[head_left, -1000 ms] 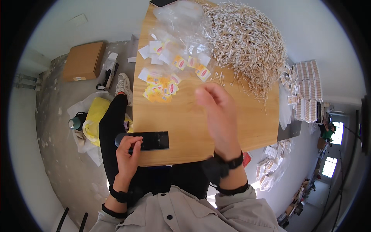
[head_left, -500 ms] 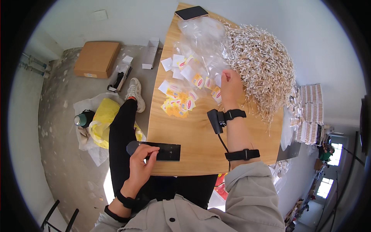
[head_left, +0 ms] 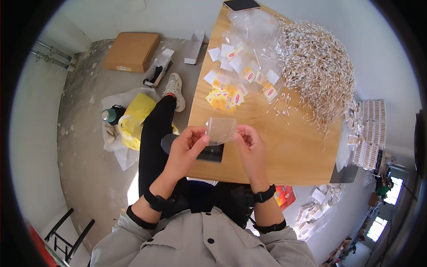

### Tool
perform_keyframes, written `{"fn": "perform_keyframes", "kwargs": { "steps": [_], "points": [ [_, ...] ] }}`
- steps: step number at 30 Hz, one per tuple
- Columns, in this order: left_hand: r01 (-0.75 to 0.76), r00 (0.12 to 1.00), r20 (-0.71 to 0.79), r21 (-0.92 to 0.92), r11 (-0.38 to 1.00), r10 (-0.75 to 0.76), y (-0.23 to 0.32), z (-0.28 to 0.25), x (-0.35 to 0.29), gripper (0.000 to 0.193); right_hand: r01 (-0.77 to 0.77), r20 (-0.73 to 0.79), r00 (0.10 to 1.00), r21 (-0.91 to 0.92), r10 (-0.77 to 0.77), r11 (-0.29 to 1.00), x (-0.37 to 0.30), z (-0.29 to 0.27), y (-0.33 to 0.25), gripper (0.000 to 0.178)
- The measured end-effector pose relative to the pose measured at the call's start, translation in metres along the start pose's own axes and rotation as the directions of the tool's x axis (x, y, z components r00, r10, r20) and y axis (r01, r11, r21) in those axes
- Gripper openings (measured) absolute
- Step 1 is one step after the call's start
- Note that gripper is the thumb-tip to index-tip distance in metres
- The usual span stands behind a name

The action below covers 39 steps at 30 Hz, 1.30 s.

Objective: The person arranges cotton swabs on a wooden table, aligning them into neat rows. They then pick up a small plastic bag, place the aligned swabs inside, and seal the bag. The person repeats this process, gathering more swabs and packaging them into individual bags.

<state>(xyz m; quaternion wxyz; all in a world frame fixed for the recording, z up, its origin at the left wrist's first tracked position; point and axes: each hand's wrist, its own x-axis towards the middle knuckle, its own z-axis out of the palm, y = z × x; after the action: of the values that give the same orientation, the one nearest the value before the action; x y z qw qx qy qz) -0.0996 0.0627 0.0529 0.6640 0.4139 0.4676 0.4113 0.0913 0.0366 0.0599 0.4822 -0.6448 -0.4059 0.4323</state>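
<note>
While both hands pinched it, the small clear bag hung above the near edge of the wooden table: left hand gripping its left edge, right hand its right. It looked empty, so filling seemed yet to begin. Beyond the bag lay yellow-labelled packets, apparently finished, and a big heap of cotton swabs remained.

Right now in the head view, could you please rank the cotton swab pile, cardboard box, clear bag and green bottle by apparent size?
1. cotton swab pile
2. cardboard box
3. clear bag, though it is nearer the camera, so its rank against the box is unsure
4. green bottle
</note>
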Motion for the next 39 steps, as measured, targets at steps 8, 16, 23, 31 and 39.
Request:
{"fn": "perform_keyframes", "kwargs": {
  "steps": [8, 16, 23, 31, 39],
  "points": [
    [0.133, 0.987, 0.075, 0.131, 0.982, -0.143, -0.002, -0.023, -0.019, 0.014, 0.117, -0.199, 0.965, -0.256, -0.170, 0.959, -0.032, 0.018, -0.001, 0.020],
    [0.030, 0.988, 0.150, 0.109, 0.994, -0.047, -0.010, -0.004, -0.035, 0.011, 0.031, 0.005, 0.999, 0.138, -0.032, 0.990, -0.069, 0.053, -0.010, 0.022],
    [0.144, 0.963, 0.232, -0.023, 0.989, -0.135, -0.007, -0.006, -0.037, 0.013, -0.225, 0.236, 0.958, 0.280, 0.160, 0.933, -0.057, 0.029, 0.004, 0.028],
    [0.152, 0.981, 0.116, 0.020, 0.988, -0.153, -0.009, -0.003, -0.039, 0.009, -0.228, 0.215, 0.961, 0.271, 0.172, 0.935, -0.053, 0.032, 0.002, 0.022],
    [-0.148, 0.987, 0.023, 0.501, 0.853, 0.158, 0.001, 0.009, -0.045, 0.010, -0.053, -0.042, 0.998, -0.193, 0.046, 0.980, -0.050, 0.039, 0.021, 0.013]
  ]
}}
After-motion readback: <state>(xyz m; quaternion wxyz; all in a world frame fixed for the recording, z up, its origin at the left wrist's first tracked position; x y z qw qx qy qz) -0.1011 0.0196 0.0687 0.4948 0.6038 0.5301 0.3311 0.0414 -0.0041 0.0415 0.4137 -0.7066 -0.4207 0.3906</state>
